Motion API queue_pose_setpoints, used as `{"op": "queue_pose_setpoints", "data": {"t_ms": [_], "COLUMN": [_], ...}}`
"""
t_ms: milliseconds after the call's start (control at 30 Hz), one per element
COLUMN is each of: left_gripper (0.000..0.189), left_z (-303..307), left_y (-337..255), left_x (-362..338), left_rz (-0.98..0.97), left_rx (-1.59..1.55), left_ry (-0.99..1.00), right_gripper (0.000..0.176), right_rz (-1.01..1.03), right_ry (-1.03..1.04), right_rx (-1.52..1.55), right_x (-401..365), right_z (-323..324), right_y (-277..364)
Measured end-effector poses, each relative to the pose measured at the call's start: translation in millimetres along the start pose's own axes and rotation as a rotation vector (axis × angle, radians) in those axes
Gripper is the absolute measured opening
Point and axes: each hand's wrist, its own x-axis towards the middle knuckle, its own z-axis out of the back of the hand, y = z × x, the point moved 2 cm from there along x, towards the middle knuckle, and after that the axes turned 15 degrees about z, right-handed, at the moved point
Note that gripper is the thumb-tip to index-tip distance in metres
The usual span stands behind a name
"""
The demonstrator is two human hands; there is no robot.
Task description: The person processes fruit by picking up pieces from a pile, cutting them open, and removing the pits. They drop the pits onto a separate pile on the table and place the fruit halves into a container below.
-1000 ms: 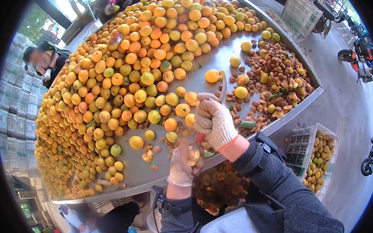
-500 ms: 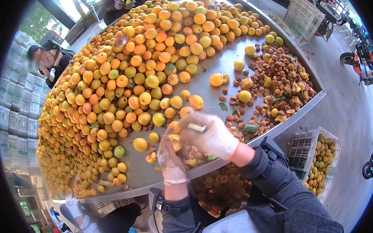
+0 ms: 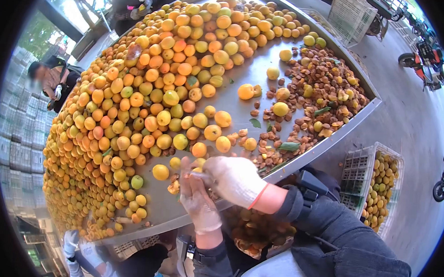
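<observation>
The right hand (image 3: 237, 180) curls round a blurry knife (image 3: 204, 177), and a slip could cut the left hand (image 3: 199, 205), whose grip I can't tell.

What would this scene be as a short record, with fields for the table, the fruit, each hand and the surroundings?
surface: metal table with a raised rim
fruit: apricots, heaped, yellow to orange, some greenish
scraps: brown pile of pits and fruit pieces, picture right
left hand: gloved, beside the right hand
right hand: gloved, blurred; grip unclear
floor: white plastic crate holding more fruit
others: co-workers at top, left and bottom left
</observation>
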Motion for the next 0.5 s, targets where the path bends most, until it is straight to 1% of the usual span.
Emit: {"op": "queue_pose_setpoints", "data": {"t_ms": [33,67,133,167,200,267,300,333,400,433,467,500], "left_gripper": [0.054,0.054,0.045,0.040,0.040,0.052,0.041,0.041,0.023,0.021,0.021,0.023], "left_z": [-4,-7,-11,-13,-15,-15,-4,5,-7,-17,-22,-26], "left_y": [-2,-1,1,-1,-5,-20,-15,-10,-4,-3,2,5], "left_x": [-5,-9,-15,-17,-22,-31,-26,-31,-42,-42,-36,-27], "left_rz": [-0.060,-0.058,-0.082,-0.110,-0.110,-0.033,0.030,0.019,0.275,-0.121,-0.115,-0.098], "left_rx": [-0.014,-0.010,-0.204,-0.174,-0.173,0.145,0.103,0.109,0.444,0.673,0.687,0.682], "left_ry": [-0.029,-0.017,0.119,0.080,0.082,0.034,0.231,0.231,0.531,0.547,0.558,0.405], "right_gripper": [0.016,0.016,0.014,0.013,0.013,0.013,0.016,0.022,0.022,0.018,0.017,0.016], "right_rz": [0.006,-0.002,0.064,0.122,0.121,0.176,0.041,-0.092,-0.224,-0.326,-0.387,-0.399], "right_ry": [0.041,0.032,0.001,-0.010,-0.012,-0.291,-0.331,-0.370,-0.526,-0.558,-0.621,-0.641], "right_rx": [-0.019,-0.023,-0.016,-0.056,-0.056,0.074,0.226,0.377,0.643,0.798,0.966,0.999], "right_x": [-1,-3,-10,-13,-16,-20,-21,-22,-26,-33,-38,-43], "right_z": [-4,-2,6,10,15,35,50,67,93,107,112,116], "right_y": [0,3,12,14,10,-4,-12,-21,-39,-42,-51,-56]}}
